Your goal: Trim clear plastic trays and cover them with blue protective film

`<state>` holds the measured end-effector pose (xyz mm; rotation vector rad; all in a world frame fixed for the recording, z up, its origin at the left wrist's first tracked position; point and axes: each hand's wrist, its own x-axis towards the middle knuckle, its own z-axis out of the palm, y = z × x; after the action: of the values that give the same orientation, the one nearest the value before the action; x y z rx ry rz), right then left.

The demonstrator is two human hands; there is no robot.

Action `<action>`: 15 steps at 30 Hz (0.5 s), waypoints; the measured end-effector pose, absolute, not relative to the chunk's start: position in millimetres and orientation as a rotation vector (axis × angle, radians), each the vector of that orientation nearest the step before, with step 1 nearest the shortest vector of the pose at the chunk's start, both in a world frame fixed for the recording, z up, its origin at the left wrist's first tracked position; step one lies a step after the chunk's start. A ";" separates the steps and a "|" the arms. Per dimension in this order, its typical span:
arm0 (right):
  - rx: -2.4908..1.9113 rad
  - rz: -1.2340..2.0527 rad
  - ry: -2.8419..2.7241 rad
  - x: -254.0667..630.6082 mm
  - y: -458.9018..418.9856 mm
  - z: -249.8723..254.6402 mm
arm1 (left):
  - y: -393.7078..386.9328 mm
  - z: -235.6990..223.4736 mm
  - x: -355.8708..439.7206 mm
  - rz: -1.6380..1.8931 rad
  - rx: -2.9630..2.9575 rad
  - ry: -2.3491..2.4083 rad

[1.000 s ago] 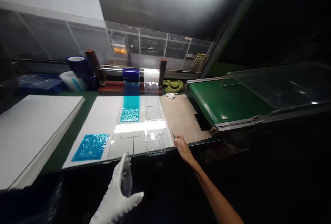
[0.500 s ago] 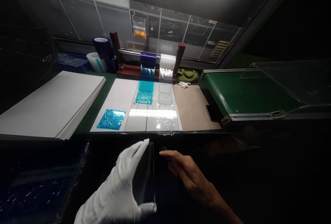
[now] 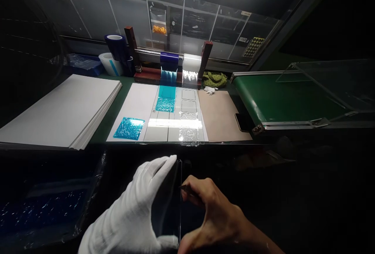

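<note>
My left hand [image 3: 129,207], in a white glove, grips a thin see-through panel [image 3: 166,207] by opposite edges between fingertips and thumb. The panel stands on edge in front of the bench, dark against the background. Bare and ungloved, my right hand [image 3: 213,207] pinches a small pointed tool [image 3: 185,187] with a dark tip; its exact kind is hard to make out. That tip is at the panel's right edge, and whether it touches I cannot tell. My right thumb lies low, close to the panel's bottom corner.
Blue film [image 3: 129,128] lies on white paper beyond my hands. A rack holds a blue film roll [image 3: 169,59] and a clear film roll [image 3: 191,63]. Stacked white sheets [image 3: 64,109] are left; a phone [image 3: 243,122] and green conveyor belt [image 3: 281,99] are right.
My right hand has come from the bench's front edge to the panel's right edge, carrying the pointed tool. My left hand has raised the panel into fuller view. The camera view has shifted.
</note>
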<state>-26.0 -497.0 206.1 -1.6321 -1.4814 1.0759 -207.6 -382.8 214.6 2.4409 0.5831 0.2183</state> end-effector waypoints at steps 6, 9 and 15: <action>-1.643 1.066 -1.528 -27.1 -493.7 202.1 | -381.0 218.0 -206.7 0.167 2.444 0.587; -1.660 1.033 -1.540 -28.0 -491.8 202.6 | -379.7 218.5 -206.0 0.169 2.454 0.587; -1.590 1.032 -1.557 -29.8 -485.3 203.9 | -375.6 219.6 -203.3 0.184 2.433 0.568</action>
<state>-29.8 -485.3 203.9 -1.5904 -1.5571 1.0320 -203.3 -375.6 219.6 2.4326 0.5676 0.1839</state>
